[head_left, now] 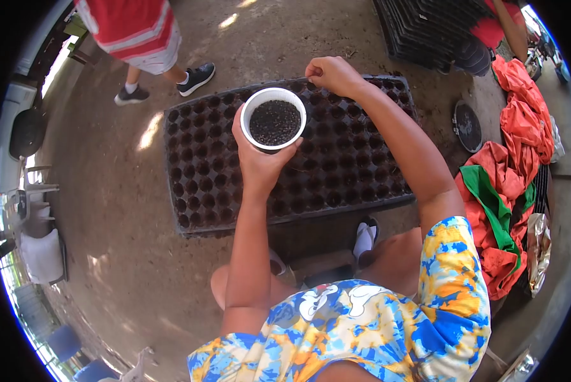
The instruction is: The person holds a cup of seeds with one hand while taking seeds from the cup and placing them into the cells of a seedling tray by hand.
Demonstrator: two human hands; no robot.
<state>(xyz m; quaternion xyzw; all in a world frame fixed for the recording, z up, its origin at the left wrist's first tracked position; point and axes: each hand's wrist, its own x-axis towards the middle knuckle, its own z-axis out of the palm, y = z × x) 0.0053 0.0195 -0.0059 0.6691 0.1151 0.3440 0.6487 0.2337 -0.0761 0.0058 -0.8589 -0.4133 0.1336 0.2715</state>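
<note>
A white cup (245, 122) stands upright in my left hand (262, 167), its fingers and thumb wrapped round the side. Small dark grains that look like seeds (274, 122) fill much of it. Below lies a black seedling tray (336, 211) on the ground, with rows of round cells that look dark inside. Over the tray's far edge, to the right of the cup, is my right hand (336, 75). Its fingers are closed in a pinch; whatever is between the fingertips is too small or hidden to make out.
A person in red and white clothes and dark shoes (196, 79) is at the upper left. Stacked black trays (419, 32) stand at the upper right, near another person's arm (512, 28). Red and green cloth (495, 204) and a round black dish (467, 126) lie to the right.
</note>
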